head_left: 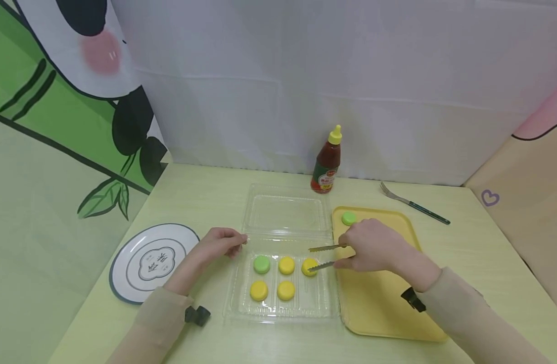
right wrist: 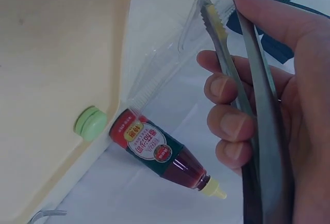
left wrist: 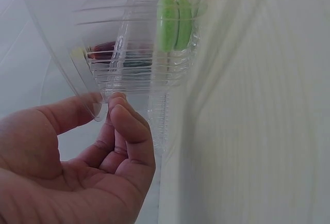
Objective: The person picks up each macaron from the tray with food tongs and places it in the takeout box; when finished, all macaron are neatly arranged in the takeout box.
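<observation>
My left hand (head_left: 221,242) pinches the left edge of a clear plastic container (head_left: 246,308) between thumb and fingertips, close up in the left wrist view. In the container sit a green macaron (head_left: 262,264) and several yellow macarons (head_left: 286,290). My right hand (head_left: 374,245) grips metal tongs (right wrist: 263,126), whose serrated tips are spread apart. One tip overlaps the yellow macaron at the right of the upper row (head_left: 308,264) in the head view; the other is farther back, over the container. Another green macaron (head_left: 349,218) lies at the far left of the yellow tray (head_left: 378,303).
The container's lid (head_left: 287,207) lies folded back behind it. A ketchup bottle (head_left: 326,169) stands by the back wall. To the right is a fork (head_left: 415,205) with a dark green handle, beyond the tray. A white plate (head_left: 128,268) sits at left, partly behind my left forearm.
</observation>
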The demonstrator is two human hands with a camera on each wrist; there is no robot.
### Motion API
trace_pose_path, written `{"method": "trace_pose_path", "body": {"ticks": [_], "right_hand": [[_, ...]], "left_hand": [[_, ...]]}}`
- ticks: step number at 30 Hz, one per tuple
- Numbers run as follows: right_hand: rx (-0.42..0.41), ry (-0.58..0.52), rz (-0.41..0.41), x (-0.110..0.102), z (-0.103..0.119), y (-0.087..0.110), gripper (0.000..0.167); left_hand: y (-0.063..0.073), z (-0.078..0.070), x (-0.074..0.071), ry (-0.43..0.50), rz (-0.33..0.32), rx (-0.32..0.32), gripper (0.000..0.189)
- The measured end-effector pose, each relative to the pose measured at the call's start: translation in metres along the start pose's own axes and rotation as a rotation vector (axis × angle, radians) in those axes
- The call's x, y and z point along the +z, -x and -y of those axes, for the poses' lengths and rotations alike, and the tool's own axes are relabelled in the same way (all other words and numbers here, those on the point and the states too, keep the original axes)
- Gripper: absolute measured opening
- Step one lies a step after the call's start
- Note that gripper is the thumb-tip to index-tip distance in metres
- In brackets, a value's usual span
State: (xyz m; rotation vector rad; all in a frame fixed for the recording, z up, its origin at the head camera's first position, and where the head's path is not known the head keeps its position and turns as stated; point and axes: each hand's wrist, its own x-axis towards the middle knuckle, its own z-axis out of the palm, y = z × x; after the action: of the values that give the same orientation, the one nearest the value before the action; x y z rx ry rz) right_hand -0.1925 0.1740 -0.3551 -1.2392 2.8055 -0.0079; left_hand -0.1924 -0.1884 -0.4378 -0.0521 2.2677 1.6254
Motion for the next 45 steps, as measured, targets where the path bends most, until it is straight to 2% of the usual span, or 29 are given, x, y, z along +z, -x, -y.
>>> {"method": "trace_pose_path", "body": {"ticks": [9, 17, 26, 33, 40, 45], "right_hand": [[0.011, 0.009, -0.063, -0.010, -0.008, 0.006, 0.031], [0.021, -0.025, -0.078, -0.015, -0.014, 0.009, 0.031], [0.033, -0.033, -0.089, -0.024, -0.027, 0.012, 0.050], [0.071, -0.029, -0.096, -0.030, -0.039, 0.015, 0.040], [0.119, -0.009, -0.090, -0.031, -0.051, 0.017, 0.031], [0.139, 0.004, -0.088, -0.032, -0.060, 0.019, 0.031]], "left_hand": [[-0.001, 0.001, 0.000, 0.004, 0.001, -0.003, 0.029], [-0.001, 0.001, -0.001, 0.002, 0.007, -0.001, 0.029], [-0.001, 0.001, 0.000, -0.007, 0.003, -0.015, 0.028], [-0.001, 0.000, 0.000, -0.019, 0.010, 0.004, 0.028], [-0.001, -0.001, 0.000, -0.016, 0.002, -0.006, 0.028], [0.000, -0.001, 0.000, -0.021, -0.001, -0.004, 0.028]]}}
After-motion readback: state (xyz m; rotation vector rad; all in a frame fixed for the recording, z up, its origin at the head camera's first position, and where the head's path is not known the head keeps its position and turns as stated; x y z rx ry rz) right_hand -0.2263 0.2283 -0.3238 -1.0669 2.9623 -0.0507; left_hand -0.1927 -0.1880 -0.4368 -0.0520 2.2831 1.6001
